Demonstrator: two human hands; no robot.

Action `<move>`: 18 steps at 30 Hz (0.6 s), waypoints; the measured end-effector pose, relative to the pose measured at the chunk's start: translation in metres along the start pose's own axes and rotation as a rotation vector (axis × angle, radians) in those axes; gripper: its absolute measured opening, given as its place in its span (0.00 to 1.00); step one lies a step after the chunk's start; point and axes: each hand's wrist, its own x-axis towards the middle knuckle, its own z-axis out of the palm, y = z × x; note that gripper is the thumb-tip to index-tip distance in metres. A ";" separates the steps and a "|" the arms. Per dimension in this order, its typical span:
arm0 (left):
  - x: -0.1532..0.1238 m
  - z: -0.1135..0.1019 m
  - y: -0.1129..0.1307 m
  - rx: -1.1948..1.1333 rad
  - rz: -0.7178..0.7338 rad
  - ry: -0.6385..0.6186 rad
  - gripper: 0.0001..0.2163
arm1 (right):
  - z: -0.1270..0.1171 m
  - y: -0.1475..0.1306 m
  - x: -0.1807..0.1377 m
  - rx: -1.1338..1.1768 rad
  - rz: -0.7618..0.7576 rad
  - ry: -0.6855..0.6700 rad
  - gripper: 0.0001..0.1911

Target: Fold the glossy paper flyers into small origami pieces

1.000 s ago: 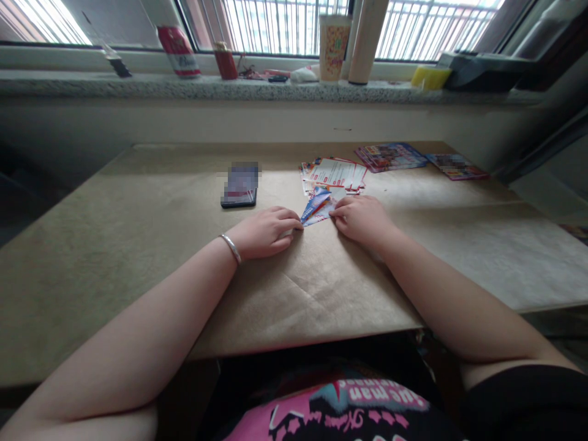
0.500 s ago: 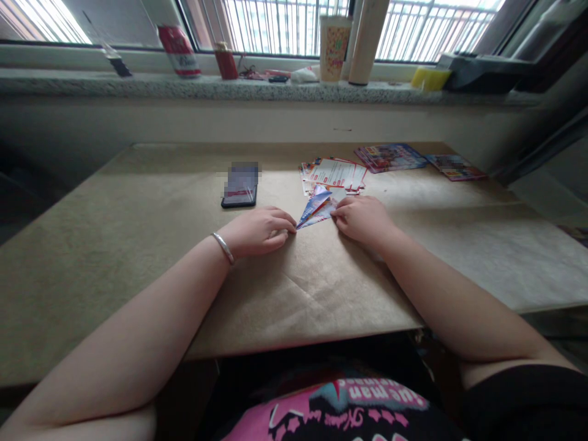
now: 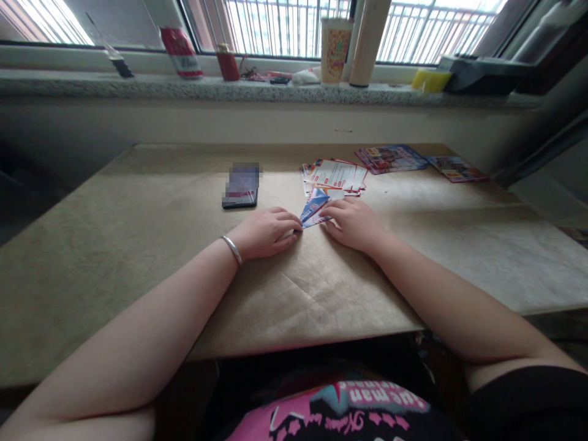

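A small piece of blue and white printed paper [image 3: 314, 209], folded to a point at its near left end, lies on the table between my two hands. My left hand [image 3: 271, 232], with a silver bangle at the wrist, has its fingertips closed at that pointed end. From the right, my right hand [image 3: 353, 224] presses its fingers on the paper's right side and partly covers it. Just beyond the paper is a pile of printed cards [image 3: 337, 174], white with red edges.
A phone [image 3: 242, 187] lies left of the cards. More colourful cards [image 3: 390, 159] and a smaller stack [image 3: 456, 169] lie at the back right. On the stone windowsill [image 3: 266, 92] stand a red can [image 3: 180, 54], a red bottle [image 3: 227, 63], a patterned cup [image 3: 335, 52] and a yellow object [image 3: 430, 80].
My right hand has moved left over the paper, whose right flap now lies under the fingers. The left hand has shifted slightly right. The folded paper looks narrower.
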 end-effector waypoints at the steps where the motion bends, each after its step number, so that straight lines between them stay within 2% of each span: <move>1: 0.000 0.001 0.000 0.004 0.006 0.005 0.14 | 0.002 -0.002 0.001 0.036 -0.060 0.000 0.16; 5: 0.001 0.003 -0.002 -0.006 0.020 0.020 0.14 | 0.009 -0.009 0.007 0.093 -0.234 -0.029 0.17; 18: 0.003 0.005 -0.002 0.000 0.004 0.014 0.13 | 0.007 -0.010 0.013 -0.069 -0.237 -0.079 0.17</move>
